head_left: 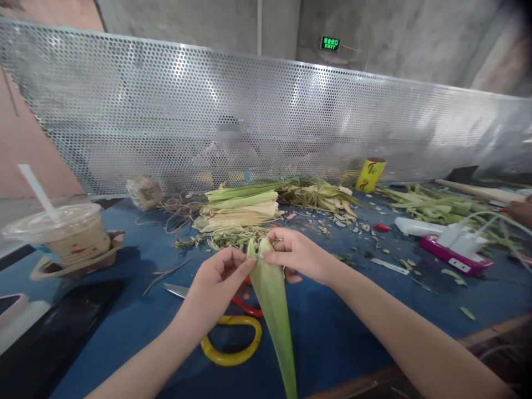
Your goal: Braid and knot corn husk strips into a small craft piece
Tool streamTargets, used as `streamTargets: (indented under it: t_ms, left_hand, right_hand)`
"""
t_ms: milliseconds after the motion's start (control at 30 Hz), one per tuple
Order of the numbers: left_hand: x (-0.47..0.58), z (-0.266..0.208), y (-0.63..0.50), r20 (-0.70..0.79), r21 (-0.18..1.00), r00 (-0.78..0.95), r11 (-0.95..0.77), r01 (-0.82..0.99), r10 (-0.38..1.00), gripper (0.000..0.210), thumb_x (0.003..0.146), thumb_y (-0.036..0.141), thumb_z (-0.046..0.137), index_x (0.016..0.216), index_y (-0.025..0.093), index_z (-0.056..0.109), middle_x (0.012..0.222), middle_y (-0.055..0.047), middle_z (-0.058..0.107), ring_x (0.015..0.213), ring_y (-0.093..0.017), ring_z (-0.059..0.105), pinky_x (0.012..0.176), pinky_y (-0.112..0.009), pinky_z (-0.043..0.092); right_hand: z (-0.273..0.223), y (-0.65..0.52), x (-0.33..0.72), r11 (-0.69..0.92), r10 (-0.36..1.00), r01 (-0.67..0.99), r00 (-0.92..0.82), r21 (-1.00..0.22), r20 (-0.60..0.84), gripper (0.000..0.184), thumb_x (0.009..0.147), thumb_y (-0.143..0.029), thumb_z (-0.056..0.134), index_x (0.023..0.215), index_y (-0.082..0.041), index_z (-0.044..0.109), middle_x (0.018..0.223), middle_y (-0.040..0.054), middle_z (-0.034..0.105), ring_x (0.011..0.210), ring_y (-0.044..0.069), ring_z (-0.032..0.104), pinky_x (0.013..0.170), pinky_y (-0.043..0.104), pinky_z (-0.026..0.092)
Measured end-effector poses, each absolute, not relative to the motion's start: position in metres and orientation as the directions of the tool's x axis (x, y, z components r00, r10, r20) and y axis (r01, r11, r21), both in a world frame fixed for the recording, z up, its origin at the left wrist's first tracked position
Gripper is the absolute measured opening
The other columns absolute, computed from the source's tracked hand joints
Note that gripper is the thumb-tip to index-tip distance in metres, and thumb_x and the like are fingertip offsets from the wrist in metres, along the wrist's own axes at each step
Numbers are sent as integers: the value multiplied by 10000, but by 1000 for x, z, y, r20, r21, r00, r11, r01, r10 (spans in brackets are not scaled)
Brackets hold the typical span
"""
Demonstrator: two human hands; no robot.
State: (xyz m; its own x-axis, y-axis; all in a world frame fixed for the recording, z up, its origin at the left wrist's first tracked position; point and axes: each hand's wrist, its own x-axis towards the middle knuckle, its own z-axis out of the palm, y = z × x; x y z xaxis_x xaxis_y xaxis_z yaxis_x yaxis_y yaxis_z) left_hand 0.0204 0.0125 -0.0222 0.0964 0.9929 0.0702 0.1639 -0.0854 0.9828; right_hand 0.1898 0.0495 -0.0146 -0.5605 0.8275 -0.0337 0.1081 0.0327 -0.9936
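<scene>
A green corn husk (272, 302), pale at its broad top and tapering toward me, hangs between my hands above the blue table. My left hand (222, 277) pinches its upper left edge between thumb and fingers. At its upper right, my right hand (297, 255) grips it with the thumb in front. Beneath my left hand lie scissors with a yellow handle (230, 354), partly covered by the hand and husk; a silver blade (175, 290) sticks out to the left. A red handle (248, 306) shows behind the fingers. Just beyond are small dried green sprigs (236, 237).
Stacked husks (241, 205) lie before a perforated metal screen (266, 111). On the left stand a drink cup (77, 233) and a black device (62, 338). At right are a purple power strip (455, 256), a knife blade (389, 266), a yellow can (369, 175) and another person's hand (520, 210).
</scene>
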Motion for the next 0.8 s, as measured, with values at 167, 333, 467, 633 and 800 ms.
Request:
streamTargets:
  t_ms: [167,333,467,633,800]
  left_hand:
    - [18,-23,12,187,919,85,-205,338,979,207,728,324,599,623,183,489,505,59,520,453,-89,513,465,-184,418]
    - [17,-25,9,340,815,48,-320,483,939,186,755,303,559,619,191,501,534,46,512,488,-98,486,477,-195,377]
    - [17,-22,2,459,762,38,-416,497,887,155,754,269,561,625,200,509,553,50,531,503,-94,511,504,-188,393]
    - [17,-13,-11,471,825,-2,-439,356,882,146,706,217,599,609,209,490,515,63,509,446,-82,489,464,-181,399]
    - [20,-1,-24,197,970,165,-217,112,966,170,675,251,625,593,196,487,429,64,490,298,-60,436,332,-163,302]
  right_hand:
    - [-14,50,189,38,865,99,-501,-994,-17,205,753,-283,607,775,-199,421,547,-80,485,314,24,365,270,131,275]
    - [-15,51,186,-31,909,15,-415,-999,-35,187,728,-204,608,730,-184,423,488,-75,511,269,46,386,234,147,284]
    - [-17,60,189,-28,958,-44,-286,-999,-14,171,721,-187,624,719,-169,454,510,-45,544,335,83,469,245,159,319]
    - [-5,94,229,83,990,-180,126,-980,60,125,840,-232,538,882,-115,553,728,-8,580,523,64,533,441,182,449]
    - [12,121,305,404,729,-287,674,-869,117,286,868,-287,496,1114,-143,506,1080,73,551,888,173,575,734,359,499]
